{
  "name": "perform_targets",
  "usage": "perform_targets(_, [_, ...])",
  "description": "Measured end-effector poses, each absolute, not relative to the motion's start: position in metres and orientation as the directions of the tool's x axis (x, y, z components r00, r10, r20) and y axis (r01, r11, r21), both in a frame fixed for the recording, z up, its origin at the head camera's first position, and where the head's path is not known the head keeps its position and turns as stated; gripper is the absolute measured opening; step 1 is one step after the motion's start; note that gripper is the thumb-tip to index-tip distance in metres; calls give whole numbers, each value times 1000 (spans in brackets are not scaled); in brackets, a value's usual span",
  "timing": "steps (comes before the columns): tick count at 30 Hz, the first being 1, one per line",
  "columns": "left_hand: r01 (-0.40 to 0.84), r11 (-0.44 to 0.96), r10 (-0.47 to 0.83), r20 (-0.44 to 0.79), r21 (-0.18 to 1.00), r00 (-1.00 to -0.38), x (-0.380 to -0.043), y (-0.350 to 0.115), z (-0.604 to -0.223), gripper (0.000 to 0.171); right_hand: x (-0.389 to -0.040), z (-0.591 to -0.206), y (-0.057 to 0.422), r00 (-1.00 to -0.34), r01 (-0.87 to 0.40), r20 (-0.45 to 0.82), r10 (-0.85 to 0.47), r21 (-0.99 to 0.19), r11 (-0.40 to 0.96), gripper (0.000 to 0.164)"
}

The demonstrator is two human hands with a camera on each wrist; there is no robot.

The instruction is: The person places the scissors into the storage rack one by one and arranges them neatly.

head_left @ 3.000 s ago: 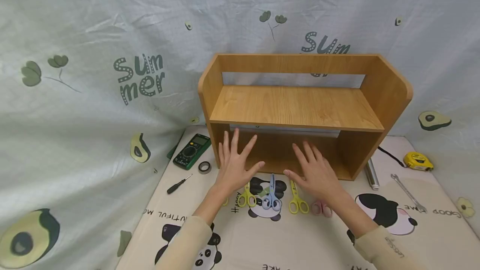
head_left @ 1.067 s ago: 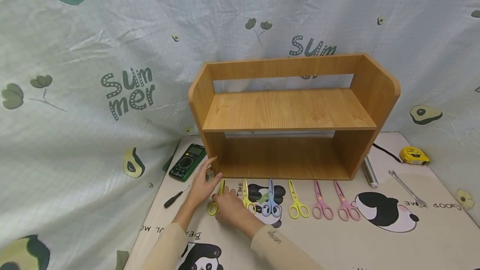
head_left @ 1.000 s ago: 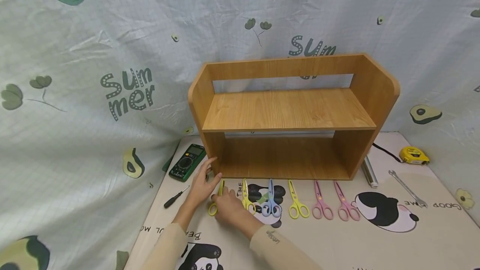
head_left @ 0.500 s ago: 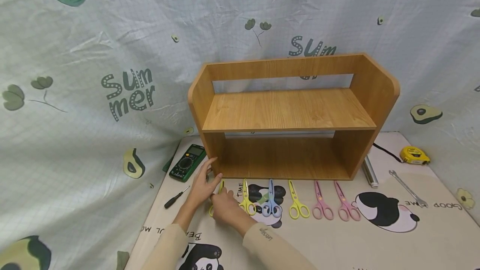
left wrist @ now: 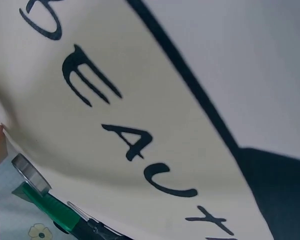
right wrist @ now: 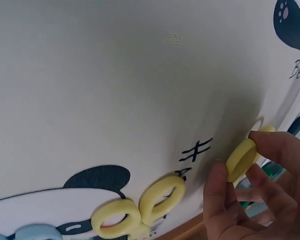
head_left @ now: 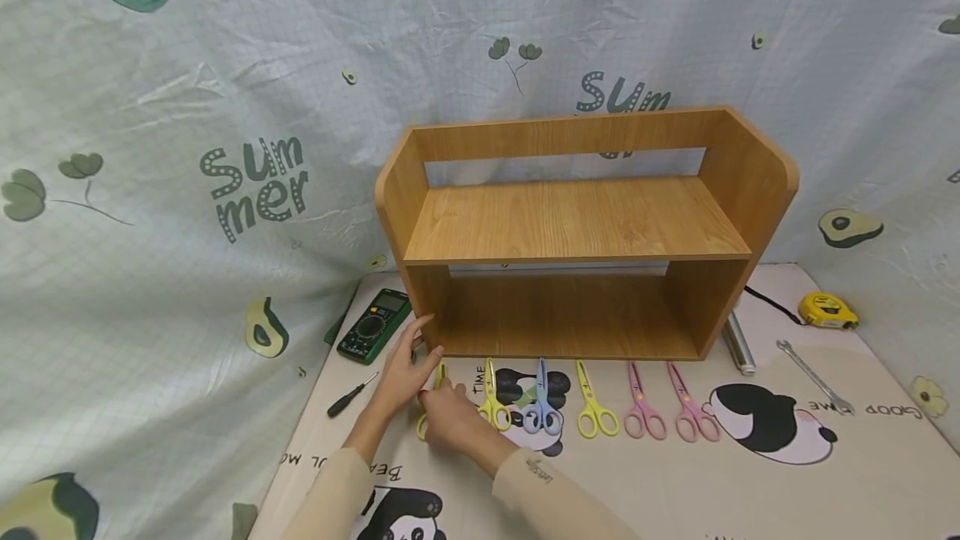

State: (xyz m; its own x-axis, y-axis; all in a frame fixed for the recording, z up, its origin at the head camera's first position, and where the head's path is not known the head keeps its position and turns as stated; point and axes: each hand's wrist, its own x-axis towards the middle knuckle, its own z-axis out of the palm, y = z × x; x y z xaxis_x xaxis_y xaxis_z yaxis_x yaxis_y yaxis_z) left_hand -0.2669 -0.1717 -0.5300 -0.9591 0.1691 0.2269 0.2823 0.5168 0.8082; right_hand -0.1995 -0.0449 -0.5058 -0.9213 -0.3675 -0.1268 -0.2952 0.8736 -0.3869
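At the far left end of a row of scissors, my right hand [head_left: 459, 420] pinches a handle loop of the yellow scissors [head_left: 441, 375]. The right wrist view shows that yellow loop [right wrist: 241, 160] between thumb and fingertips, raised toward the camera. Much of these scissors lies hidden behind the hand. My left hand [head_left: 402, 375] has its fingers spread at the lower left corner of the wooden shelf [head_left: 577, 219], fingertips right at the side panel. Beside it in the row lie another yellow pair [head_left: 492, 407], then blue scissors [head_left: 542, 411].
Further right lie yellow scissors [head_left: 596, 419] and two pink pairs [head_left: 642, 419]. A multimeter [head_left: 375, 326] and a screwdriver [head_left: 347, 402] lie left of the shelf. To its right are a silver tube [head_left: 739, 347], a wrench [head_left: 813, 376] and a tape measure [head_left: 828, 311].
Both hands have left the front of the shelf's lower compartment and moved left and nearer. My right hand has taken hold of the leftmost yellow scissors, shifting slightly. The left hand now stays still.
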Motion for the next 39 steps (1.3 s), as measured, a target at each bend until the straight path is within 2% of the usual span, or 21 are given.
perform_targets(8, [310,508,167,261,804,-951,-266,-171,-530,52,-186,-495,-29,-892,-358,-131,-433,-380,853,29])
perform_targets(13, [290,504,172,234,814,-957,-264,-171,-530,51,-178,-488,-8,-878,-406,-107,-468,-353,843,30])
perform_targets(16, [297,489,177,240,820,-954,-264,-172,-531,50,-172,-477,8,-867,-416,-109,-487,-382,826,31])
perform_targets(22, [373,493,196,317,786,-928,-269,-172,-536,56,-156,-436,40,-852,-431,-103,-513,-418,800,31])
perform_targets(29, [387,561,198,336,732,-921,-268,-173,-539,71,-145,-376,62,-822,-481,-45,-567,-478,735,36])
perform_targets(36, [402,556,202,351,727,-914,-270,-173,-540,80,-158,-317,71,-827,-483,11,-562,-526,700,38])
perform_targets(39, [416,558,205,366,718,-908,-271,-172,-541,80,-171,-298,70,-831,-500,56,-553,-511,700,37])
